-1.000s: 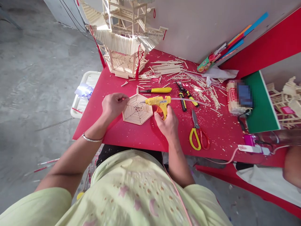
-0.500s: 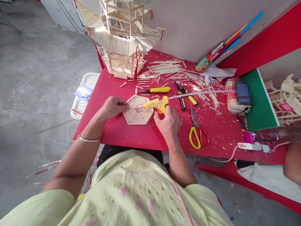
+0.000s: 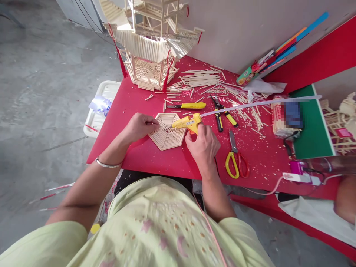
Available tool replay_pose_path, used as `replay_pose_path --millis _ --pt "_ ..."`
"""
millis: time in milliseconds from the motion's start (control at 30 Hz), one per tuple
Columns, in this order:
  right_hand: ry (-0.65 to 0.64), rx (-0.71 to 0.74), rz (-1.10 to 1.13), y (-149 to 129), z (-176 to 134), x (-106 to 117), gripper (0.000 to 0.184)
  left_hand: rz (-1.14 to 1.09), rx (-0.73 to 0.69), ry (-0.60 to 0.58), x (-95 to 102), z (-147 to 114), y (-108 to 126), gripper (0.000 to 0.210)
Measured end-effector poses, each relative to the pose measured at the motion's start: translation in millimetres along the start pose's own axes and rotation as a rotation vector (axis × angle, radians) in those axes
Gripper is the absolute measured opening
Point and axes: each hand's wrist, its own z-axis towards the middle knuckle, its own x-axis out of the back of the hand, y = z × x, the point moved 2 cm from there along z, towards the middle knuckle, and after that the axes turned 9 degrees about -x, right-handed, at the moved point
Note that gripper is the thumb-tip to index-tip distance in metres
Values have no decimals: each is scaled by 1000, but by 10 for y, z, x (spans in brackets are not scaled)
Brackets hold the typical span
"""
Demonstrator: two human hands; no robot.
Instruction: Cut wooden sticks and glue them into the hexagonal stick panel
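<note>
A flat hexagonal panel of thin wooden sticks (image 3: pixel 170 139) lies on the red table in front of me. My left hand (image 3: pixel 141 128) is closed at its upper left edge, thumb and fingers pinched together there. A yellow glue gun (image 3: pixel 187 122) is gripped in my right hand (image 3: pixel 204 146), its nozzle over the panel's middle. Out of the gun's back a long translucent glue stick (image 3: pixel 250 105) runs far to the right. Whether glue is coming out is too small to see. Behind the panel lies a yellow-handled utility knife (image 3: pixel 191 105).
A stick-built pagoda (image 3: pixel 150 48) stands at the back left. Loose sticks (image 3: pixel 201 78) cover the rear. Pliers (image 3: pixel 222 115), scissors (image 3: pixel 235 159) and a power strip (image 3: pixel 300 178) lie on the right. Another person's arm (image 3: pixel 345 198) shows at the right edge.
The panel has turned slightly counterclockwise under my left hand. The gun remains over its middle, with its glue stick angled up more at the far end. The whole view has shifted a little.
</note>
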Motion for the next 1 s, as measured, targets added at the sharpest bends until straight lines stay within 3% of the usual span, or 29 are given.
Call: replay_pose_path --millis 167,367,500,1000 --pt "1 33 -27 -18 -1 -17 25 193 11 71 -179 -5 120 32" --pt "1 60 -32 -24 6 -16 26 358 -122 130 -252 -14 128 29" --pt "-12 42 -13 -23 8 -21 23 384 -191 111 -282 -14 113 28" --pt "2 46 -28 -1 -9 -37 23 405 -230 106 -296 -19 116 28"
